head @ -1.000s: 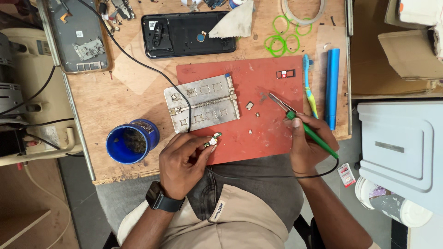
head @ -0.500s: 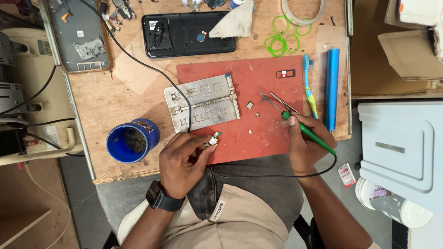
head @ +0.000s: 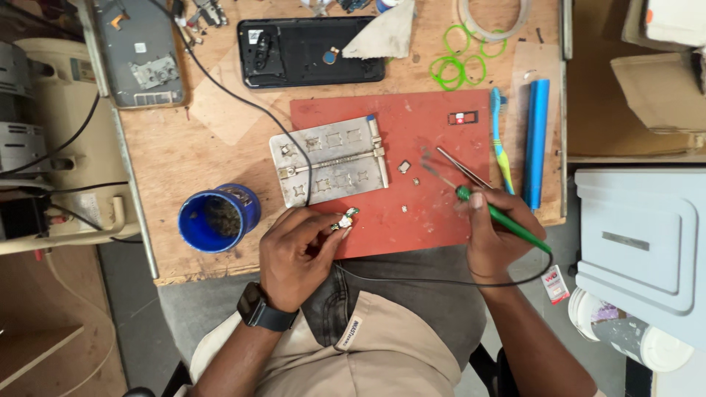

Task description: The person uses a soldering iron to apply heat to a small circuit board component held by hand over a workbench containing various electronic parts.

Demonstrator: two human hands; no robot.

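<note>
My left hand (head: 298, 254) pinches a small circuit part (head: 345, 218) at the near edge of the red work mat (head: 426, 125). A smartwatch sits on that wrist. My right hand (head: 491, 237) grips a green-handled soldering iron (head: 504, 218), its tip raised over the mat and blurred, pointing up and left. Its black cable loops across my lap. Metal tweezers (head: 463, 167) lie on the mat just beyond the iron. A silver metal holding fixture (head: 331, 159) rests on the mat's left part, with a few tiny parts (head: 404, 167) beside it.
A blue tin (head: 215, 217) stands left of the mat. An opened black phone (head: 309, 51) and a grey phone back (head: 140, 51) lie at the far side. Green rings (head: 460, 62), a toothbrush (head: 500, 140) and a blue tube (head: 535, 143) lie right. A white box (head: 640, 257) stands beyond the table edge.
The iron's tip has swung left and further out over the mat, away from the tweezers. My left hand stays where it was with the small part.
</note>
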